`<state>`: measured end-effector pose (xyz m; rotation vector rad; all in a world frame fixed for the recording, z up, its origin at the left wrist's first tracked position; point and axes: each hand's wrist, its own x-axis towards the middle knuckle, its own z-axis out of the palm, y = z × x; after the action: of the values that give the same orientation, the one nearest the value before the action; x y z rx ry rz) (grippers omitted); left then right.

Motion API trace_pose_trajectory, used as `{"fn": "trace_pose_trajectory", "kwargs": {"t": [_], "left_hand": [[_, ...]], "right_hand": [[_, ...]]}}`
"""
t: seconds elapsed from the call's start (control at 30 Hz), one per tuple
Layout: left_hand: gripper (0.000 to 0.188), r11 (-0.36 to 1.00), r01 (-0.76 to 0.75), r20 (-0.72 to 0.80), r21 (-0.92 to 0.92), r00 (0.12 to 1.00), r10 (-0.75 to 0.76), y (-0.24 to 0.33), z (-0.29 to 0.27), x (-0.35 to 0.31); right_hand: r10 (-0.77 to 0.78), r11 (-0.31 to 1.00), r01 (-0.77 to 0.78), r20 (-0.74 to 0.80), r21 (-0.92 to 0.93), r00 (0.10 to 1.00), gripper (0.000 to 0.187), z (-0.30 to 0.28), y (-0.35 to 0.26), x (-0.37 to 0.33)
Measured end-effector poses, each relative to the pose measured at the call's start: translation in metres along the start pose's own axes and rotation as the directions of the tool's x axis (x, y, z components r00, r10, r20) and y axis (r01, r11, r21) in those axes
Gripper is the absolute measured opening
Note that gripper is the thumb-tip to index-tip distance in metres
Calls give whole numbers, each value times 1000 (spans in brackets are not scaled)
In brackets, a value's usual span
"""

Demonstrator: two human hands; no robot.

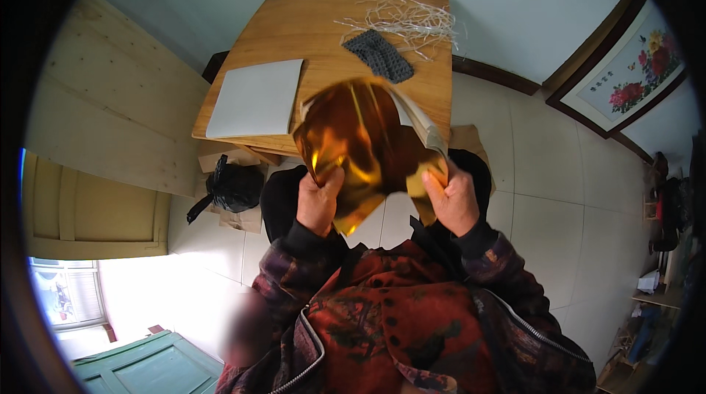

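Shiny gold foil sheet (pixel 353 137), apparently creased.

Pale plain wall (pixel 515 4), white tiled floor (pixel 559 195), small wooden desk (pixel 294 26) against the wall, framed flower picture (pixel 636 70) leaning at right, light wooden boards (pixel 110 115) at left, bright window (pixel 66 295), green door (pixel 147 364) below

Head-mounted fisheye, looking steeply down and forward over the table (pixel 294 26); near the hands, just this side of the table; edges curved.
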<state>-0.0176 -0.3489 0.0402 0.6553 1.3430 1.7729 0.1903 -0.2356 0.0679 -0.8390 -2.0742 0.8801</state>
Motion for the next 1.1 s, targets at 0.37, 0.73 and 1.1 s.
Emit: {"fn": "trace_pose_trajectory", "kwargs": {"t": [0.37, 0.73, 1.1], "left_hand": [[21, 835, -346, 123, 427, 938, 325, -3, 3, 100], [29, 989, -138, 148, 52, 981, 129, -41, -16, 137], [17, 840, -347, -53, 417, 914, 403, -4, 0, 145]], "right_hand": [[1, 981, 32, -168, 192, 986, 26, 9, 46, 64], [-35, 941, 107, -223, 320, 974, 24, 25, 89, 76], [-329, 942, 314, -143, -117, 934, 30, 4, 50, 104]]}}
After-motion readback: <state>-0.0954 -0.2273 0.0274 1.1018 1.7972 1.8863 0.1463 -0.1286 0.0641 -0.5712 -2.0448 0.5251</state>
